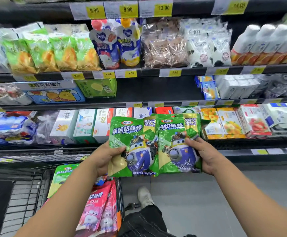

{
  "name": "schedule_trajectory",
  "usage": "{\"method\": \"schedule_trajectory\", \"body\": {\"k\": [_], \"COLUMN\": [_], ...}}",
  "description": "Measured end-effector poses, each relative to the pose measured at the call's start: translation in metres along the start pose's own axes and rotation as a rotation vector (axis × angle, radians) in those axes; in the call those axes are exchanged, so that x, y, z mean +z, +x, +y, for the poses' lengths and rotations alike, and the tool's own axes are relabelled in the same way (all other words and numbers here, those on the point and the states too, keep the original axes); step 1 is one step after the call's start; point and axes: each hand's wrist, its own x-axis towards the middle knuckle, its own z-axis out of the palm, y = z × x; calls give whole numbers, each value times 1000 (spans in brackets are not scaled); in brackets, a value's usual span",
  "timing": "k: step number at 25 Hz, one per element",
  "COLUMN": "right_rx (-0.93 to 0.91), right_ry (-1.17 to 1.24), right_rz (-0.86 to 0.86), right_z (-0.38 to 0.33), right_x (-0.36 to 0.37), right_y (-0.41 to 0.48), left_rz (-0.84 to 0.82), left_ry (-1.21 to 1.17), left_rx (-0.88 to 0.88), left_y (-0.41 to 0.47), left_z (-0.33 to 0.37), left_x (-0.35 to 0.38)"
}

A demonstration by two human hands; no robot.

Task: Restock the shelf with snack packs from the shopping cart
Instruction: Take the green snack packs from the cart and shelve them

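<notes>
Two packs overlap at frame centre before the shelf (71,106), left pack (137,134) gripped by the left hand (105,156), right pack (173,139) by the right hand (207,156), fingers mostly hidden behind them; cart (25,194) cut off lower left.

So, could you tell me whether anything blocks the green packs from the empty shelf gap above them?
Nothing visible does. The left hand and right hand hold the green packs in open air below the gap beside the green box.
</notes>
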Motion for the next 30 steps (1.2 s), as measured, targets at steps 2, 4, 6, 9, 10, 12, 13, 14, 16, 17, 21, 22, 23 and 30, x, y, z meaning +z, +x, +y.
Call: {"method": "schedule_trajectory", "body": {"k": [2, 4, 6, 9, 10, 12, 13, 14, 16, 17, 21, 22, 23, 30], "right_rx": [35, 77, 112, 141, 149, 178, 197, 212, 225, 225, 223, 224, 223, 167], "right_ry": [-1, -45, -69, -96, -100, -97, -95, -99, -122, -132, -129, -138, -142, -155], "right_rz": [16, 26, 30, 18, 5, -8, -12, -20, -41, -51, -116, -138, -153, -227], "right_z": [-16, -30, -40, -46, -46, -42, -39, -36, -29, -23, -11, -9, -6, -2], "right_x": [6, 15, 25, 35, 36, 35, 35, 35, 36, 35, 28, 26, 24, 5], "right_y": [21, 46, 70, 110, 120, 143, 155, 167, 193, 205, 243, 253, 261, 295], "left_rz": [6, 27, 48, 89, 99, 128, 143, 157, 180, 194, 176, 172, 175, 174], "left_ry": [-8, -21, -31, -51, -55, -61, -75, -83, -82, -91, -183, -192, -198, -198], "left_rx": [1, -6, -19, -24, -27, -34, -35, -34, -30, -26, -1, 8, 29, 208], "left_y": [16, 36, 52, 76, 83, 98, 107, 118, 144, 155, 191, 197, 204, 235], "left_z": [18, 35, 48, 61, 61, 61, 61, 60, 51, 45, 21, 18, 14, 9], "left_x": [-2, -7, -11, -20, -24, -32, -36, -42, -55, -61, -80, -82, -84, -85]}}
